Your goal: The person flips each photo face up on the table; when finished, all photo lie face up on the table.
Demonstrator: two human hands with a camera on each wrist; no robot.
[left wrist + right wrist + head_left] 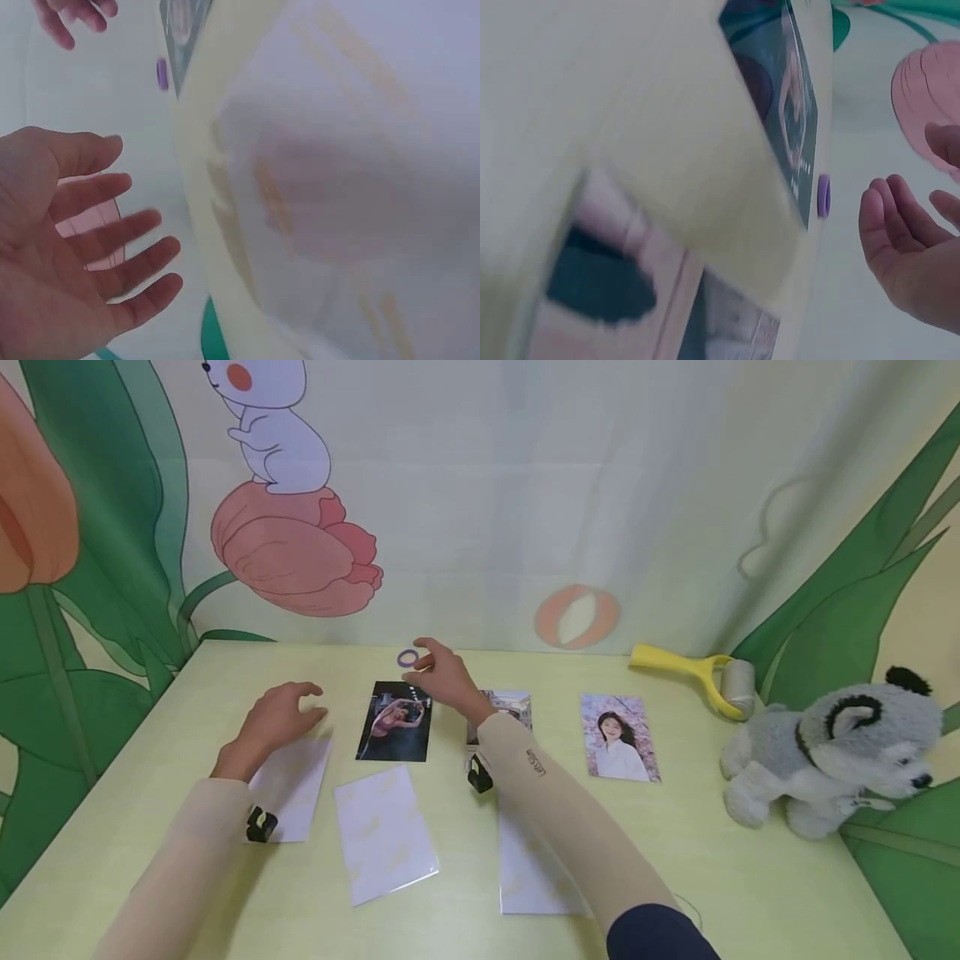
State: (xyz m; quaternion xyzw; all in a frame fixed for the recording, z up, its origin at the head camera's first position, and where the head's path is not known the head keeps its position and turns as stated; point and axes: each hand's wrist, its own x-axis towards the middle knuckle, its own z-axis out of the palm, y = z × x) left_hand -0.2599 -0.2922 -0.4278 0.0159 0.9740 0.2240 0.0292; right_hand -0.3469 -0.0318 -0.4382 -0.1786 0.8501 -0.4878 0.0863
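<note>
My right hand hovers by a small purple ring at the back of the table. In the right wrist view the ring lies apart from the fingers, and that hand holds nothing. A photo of a dancer is just in front of the ring. Under my right forearm a second photo is partly covered. My left hand, its fingers spread loosely, is above a white sheet at the left; its palm shows bare in the left wrist view.
Two more white sheets lie in front, one partly beneath the right sleeve. Farther right are a portrait photo, a yellow-handled lint roller and a grey plush dog. A printed curtain hangs behind the table.
</note>
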